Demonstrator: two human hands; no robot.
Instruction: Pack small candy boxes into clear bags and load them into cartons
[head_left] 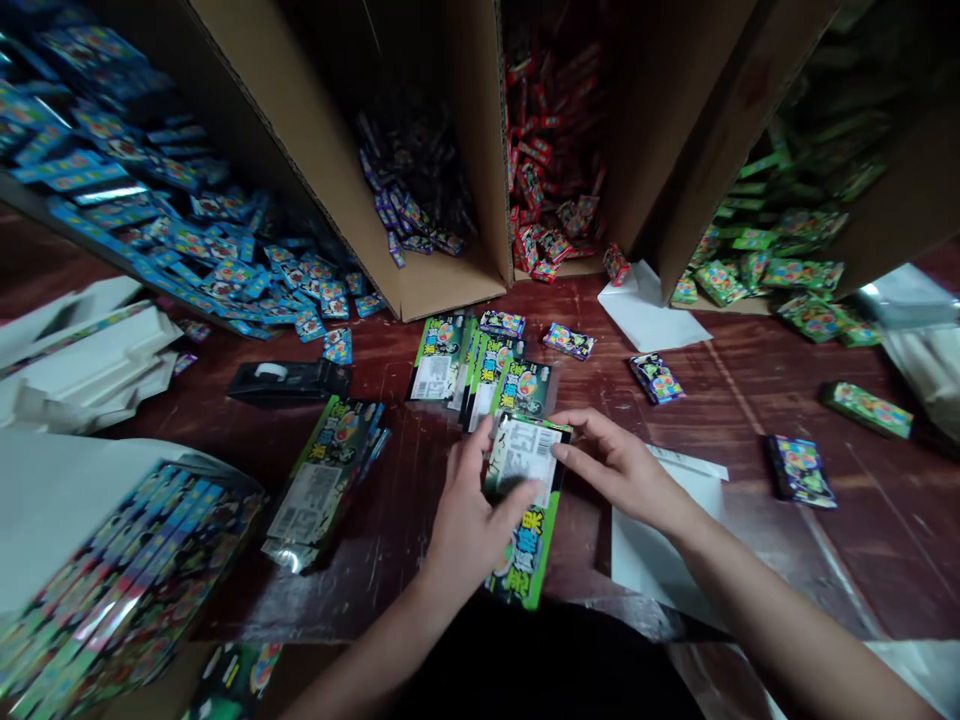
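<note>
Near the table's front edge I hold a green and black printed candy packet (536,535) with a white barcode label facing up. My left hand (480,500) grips its left side, the thumb lying across the front. At the packet's far right corner my right hand (611,465) pinches the edge between thumb and fingers. Just beyond lie several similar packets (517,385), partly overlapping. A small purple candy box (502,323) rests against them, and another purple box (568,341) lies to their right. More packets are stacked (326,470) to the left.
Tilted cardboard cartons (442,295) line the back, holding blue (217,240), purple, red (551,245) and green small boxes (750,270). A black tape dispenser (289,380) is at left. White paper (660,540) lies beside my right arm. Wrapped box bundles (127,590) sit front left.
</note>
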